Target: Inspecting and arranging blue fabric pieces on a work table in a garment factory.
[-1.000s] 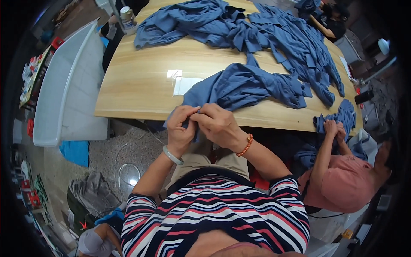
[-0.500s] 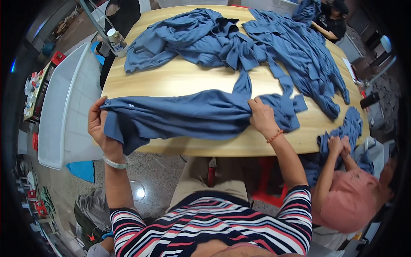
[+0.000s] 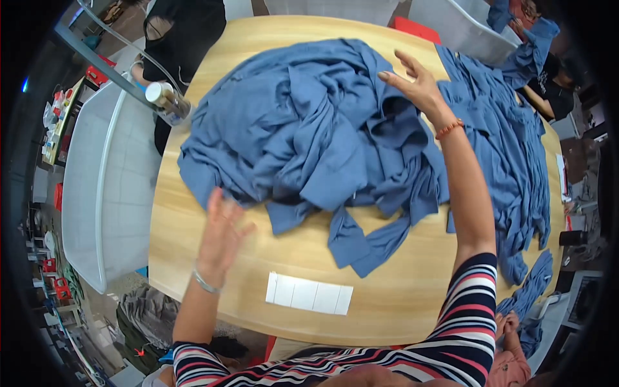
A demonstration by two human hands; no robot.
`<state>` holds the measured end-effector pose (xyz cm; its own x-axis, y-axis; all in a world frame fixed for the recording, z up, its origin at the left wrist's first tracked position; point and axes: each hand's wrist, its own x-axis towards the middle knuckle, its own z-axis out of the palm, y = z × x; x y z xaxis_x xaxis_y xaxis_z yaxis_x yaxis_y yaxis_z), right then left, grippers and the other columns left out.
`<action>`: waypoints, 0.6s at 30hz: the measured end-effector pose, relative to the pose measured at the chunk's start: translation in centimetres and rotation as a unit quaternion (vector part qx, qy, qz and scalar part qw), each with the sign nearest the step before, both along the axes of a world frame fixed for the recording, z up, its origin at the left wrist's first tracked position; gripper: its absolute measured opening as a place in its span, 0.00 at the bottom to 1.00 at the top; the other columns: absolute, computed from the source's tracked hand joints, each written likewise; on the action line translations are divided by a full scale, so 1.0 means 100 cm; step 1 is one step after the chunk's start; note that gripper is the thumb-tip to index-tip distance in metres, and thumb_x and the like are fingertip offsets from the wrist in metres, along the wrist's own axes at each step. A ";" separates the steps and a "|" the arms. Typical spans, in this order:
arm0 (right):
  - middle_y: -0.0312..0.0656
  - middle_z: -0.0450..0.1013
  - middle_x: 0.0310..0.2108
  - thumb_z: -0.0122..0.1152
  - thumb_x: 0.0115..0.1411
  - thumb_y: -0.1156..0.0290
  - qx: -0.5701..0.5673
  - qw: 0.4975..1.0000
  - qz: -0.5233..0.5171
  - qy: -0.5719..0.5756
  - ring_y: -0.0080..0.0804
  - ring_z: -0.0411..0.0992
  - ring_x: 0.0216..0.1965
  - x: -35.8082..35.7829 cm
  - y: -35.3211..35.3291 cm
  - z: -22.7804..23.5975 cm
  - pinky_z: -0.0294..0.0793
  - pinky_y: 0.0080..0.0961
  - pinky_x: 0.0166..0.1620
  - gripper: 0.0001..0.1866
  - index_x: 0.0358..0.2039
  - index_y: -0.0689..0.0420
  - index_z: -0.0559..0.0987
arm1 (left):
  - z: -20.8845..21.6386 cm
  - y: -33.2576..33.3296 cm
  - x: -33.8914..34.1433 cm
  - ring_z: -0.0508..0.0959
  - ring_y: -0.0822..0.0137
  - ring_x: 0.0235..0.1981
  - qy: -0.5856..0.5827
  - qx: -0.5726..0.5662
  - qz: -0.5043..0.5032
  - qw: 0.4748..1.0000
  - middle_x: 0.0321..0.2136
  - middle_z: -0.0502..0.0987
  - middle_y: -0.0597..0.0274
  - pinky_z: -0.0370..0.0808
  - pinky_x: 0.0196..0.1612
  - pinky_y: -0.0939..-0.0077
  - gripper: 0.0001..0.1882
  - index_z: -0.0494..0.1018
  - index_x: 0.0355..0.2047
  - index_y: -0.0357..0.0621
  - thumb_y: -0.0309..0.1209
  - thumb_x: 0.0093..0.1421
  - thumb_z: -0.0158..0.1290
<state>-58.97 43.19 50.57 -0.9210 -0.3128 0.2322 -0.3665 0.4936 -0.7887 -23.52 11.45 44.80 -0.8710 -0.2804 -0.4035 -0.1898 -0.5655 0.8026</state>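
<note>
A heap of blue garments (image 3: 303, 122) lies crumpled across the far half of the table, with loose cloth ends trailing toward me. My right hand (image 3: 416, 84) is raised at the heap's far right edge, its fingers spread and nothing in them. Close to the near left edge of the cloth is my left hand (image 3: 222, 232), smeared by motion but with its fingers apart and no cloth in its grasp. Between my forearms, a white strip (image 3: 309, 293) divided by thin lines lies flat on the wooden table (image 3: 213, 290).
More blue garments (image 3: 503, 168) are spread along the right side. A white-capped bottle (image 3: 164, 100) stands at the left edge beside a metal pole (image 3: 97, 61). A large white bin (image 3: 106, 187) is at left. Other people work around the table; one's hands (image 3: 506, 322) hold blue cloth.
Both hands have let go of the blue garment that was stretched between them. They are now farther forward, by the heap, and the white strip shows on the table.
</note>
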 end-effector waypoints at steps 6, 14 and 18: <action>0.53 0.73 0.53 0.73 0.49 0.44 0.098 0.982 0.028 -0.158 0.38 0.72 0.54 -0.053 -0.026 -0.083 0.69 0.34 0.58 0.46 0.57 0.69 0.70 | -0.022 0.037 -0.062 0.68 0.62 0.57 -0.033 0.078 -0.036 0.996 0.59 0.62 0.70 0.72 0.51 0.39 0.40 0.42 0.68 0.63 0.42 0.64 0.56; 0.45 0.71 0.56 0.71 0.54 0.53 -0.073 0.860 0.300 -0.406 0.32 0.68 0.56 0.113 -0.062 -0.073 0.65 0.30 0.62 0.39 0.60 0.64 0.68 | -0.006 0.065 -0.074 0.75 0.65 0.53 -0.106 0.163 -0.086 0.977 0.55 0.72 0.59 0.74 0.56 0.69 0.29 0.64 0.61 0.38 0.39 0.64 0.57; 0.46 0.70 0.56 0.72 0.56 0.57 -0.033 0.805 0.351 -0.478 0.31 0.67 0.56 0.191 -0.027 -0.035 0.67 0.30 0.61 0.40 0.61 0.65 0.65 | 0.011 0.078 0.025 0.75 0.61 0.55 -0.267 0.191 -0.167 0.930 0.56 0.73 0.56 0.73 0.59 0.62 0.26 0.67 0.59 0.40 0.40 0.66 0.53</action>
